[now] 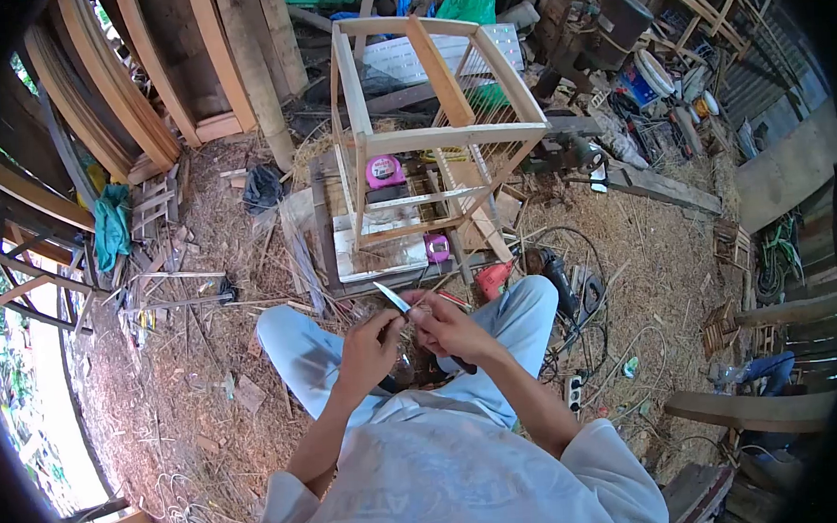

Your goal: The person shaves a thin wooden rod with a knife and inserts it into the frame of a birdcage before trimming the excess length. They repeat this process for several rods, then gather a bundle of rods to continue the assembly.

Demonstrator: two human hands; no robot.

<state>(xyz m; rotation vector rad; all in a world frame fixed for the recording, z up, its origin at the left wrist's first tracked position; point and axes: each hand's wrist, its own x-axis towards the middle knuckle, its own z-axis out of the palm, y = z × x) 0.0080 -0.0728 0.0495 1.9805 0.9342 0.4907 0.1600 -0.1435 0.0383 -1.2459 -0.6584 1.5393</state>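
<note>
My right hand (448,328) is closed around a knife (391,297), its pale blade slanting up and left and its dark handle end showing below the palm. Close beside it, my left hand (370,347) has its fingers curled in a pinch near the blade. Whatever lies between those fingers is too small to make out. Beyond my hands a light wooden frame with thin slats (450,137) stands on a low platform (380,256). One pink tape measure (384,171) shows inside the frame, and another pink tape measure (437,248) lies at its near edge.
A red power tool (494,278) and a dark power tool with a cord (555,271) lie by my right knee. A power strip (574,393) sits on the shaving-covered floor (205,348). Curved wooden pieces (116,83) lean at the left; a timber beam (656,190) lies right.
</note>
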